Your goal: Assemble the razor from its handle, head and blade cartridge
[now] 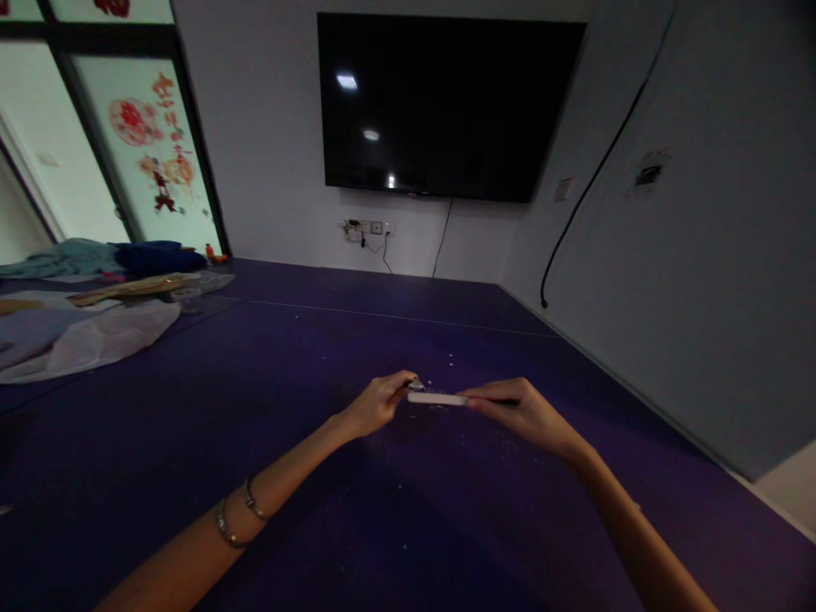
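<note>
A pale, flat strip-like piece is held level above the purple surface, its right end pinched between the thumb and fingers of my right hand. My left hand is closed round a small dark and silvery metal object, whose kind is too small to make out. That metal object meets or overlaps the strip's left end; whether they touch I cannot tell. Small white bits lie scattered on the surface around and beyond my hands.
The purple surface runs back to a wall with a large dark television. At the left lie a clear plastic sheet and heaped blue cloth. A black cable hangs down the right wall.
</note>
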Available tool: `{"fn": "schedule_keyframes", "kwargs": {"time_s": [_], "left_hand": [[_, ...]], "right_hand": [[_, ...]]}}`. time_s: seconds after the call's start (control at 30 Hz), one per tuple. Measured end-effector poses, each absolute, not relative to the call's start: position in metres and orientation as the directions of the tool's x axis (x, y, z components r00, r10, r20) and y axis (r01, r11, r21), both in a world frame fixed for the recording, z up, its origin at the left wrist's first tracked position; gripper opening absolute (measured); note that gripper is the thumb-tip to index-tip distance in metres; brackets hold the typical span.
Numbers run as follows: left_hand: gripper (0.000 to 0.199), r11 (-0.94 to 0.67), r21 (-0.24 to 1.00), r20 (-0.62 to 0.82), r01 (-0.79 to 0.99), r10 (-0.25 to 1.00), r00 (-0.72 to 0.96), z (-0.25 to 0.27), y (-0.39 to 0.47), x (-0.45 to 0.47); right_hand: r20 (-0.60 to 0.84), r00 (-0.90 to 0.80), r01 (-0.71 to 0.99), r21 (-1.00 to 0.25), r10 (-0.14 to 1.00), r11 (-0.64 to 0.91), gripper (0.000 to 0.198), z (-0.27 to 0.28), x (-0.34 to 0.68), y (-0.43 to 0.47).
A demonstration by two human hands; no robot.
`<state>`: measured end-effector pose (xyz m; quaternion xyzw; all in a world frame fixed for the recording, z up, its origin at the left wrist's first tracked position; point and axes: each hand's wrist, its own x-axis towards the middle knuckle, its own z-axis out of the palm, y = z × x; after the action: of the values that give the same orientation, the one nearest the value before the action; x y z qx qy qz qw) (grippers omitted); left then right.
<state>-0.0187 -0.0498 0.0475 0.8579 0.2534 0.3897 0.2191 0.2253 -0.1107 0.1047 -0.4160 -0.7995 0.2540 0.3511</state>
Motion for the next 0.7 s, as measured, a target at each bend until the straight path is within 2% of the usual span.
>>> {"fn": "schedule_keyframes", "kwargs": {"time_s": [0.1,0.23,0.33,0.5,0.63,0.7], "left_hand": [[0.021,-0.772,0.576,0.569,0.27,0.616,0.546,0.048,-0.049,-0.02],[0.022,-0.774,0.581,0.559,0.252,0.604,0.568,0.047,-0.049,-0.019],[0.021,-0.762,0.592,0.561,0.263,0.624,0.545,0.047,-0.049,-0.02],[0.021,-0.767,0.589,0.575,0.254,0.619,0.535,0.048,-0.05,-0.02],[0.019,-0.754,0.603,0.579,0.262,0.639,0.507,0.049,-0.05,-0.018],[0.018,-0.746,0.615,0.569,0.255,0.644,0.51,0.049,-0.05,-0.018]], "right_hand": [[0.375,-0.351,0.493,-0.705,0.858,0.51,0.024,0.105,0.228,-0.11],[0.315,-0.401,0.485,-0.724,0.86,0.491,0.024,0.105,0.23,-0.11],[0.341,-0.37,0.485,-0.723,0.864,0.493,0.024,0.105,0.233,-0.109],[0.29,-0.406,0.5,-0.723,0.867,0.476,0.024,0.104,0.236,-0.107],[0.333,-0.334,0.489,-0.738,0.882,0.464,0.027,0.103,0.237,-0.106],[0.285,-0.371,0.499,-0.742,0.884,0.448,0.027,0.102,0.237,-0.107]]}}
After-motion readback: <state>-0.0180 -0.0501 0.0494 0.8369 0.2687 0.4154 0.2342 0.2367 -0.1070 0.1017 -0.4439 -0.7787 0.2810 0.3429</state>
